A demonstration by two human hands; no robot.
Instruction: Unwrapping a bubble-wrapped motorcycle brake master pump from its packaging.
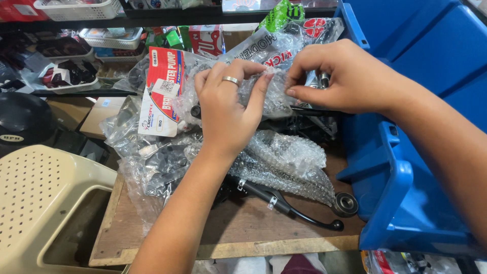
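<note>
**Clear bubble wrap pinched between both hands above the wooden bench**

Head view. Clear bubble-wrapped part in a crinkled plastic sleeve (274,83) is held above the bench, directly between the two hands and touching both. Left hand (225,109), wearing a silver ring, is closed on the wrap's left edge, thumb and fingertips pinching the film. Right hand (345,76) is closed on the right edge in a similar pinch. Neither hand is nearer than the other; the bundle spans the gap, its long axis running roughly left to right, tilted slightly up toward the right. What lies inside the wrap cannot be made out.

Below the hands, on the worn brown wooden benchtop (238,228), rests a second loose heap of bubble wrap (284,162), and just beside it a black curved metal lever with a ball end (299,213) and a small round steel bearing (345,204). A red-and-white printed card pack in clear plastic (162,91) lies to the left. A large blue plastic bin (406,193) stands at the right edge, under the right forearm. A cream perforated plastic chair (45,198) sits at lower left.
</note>
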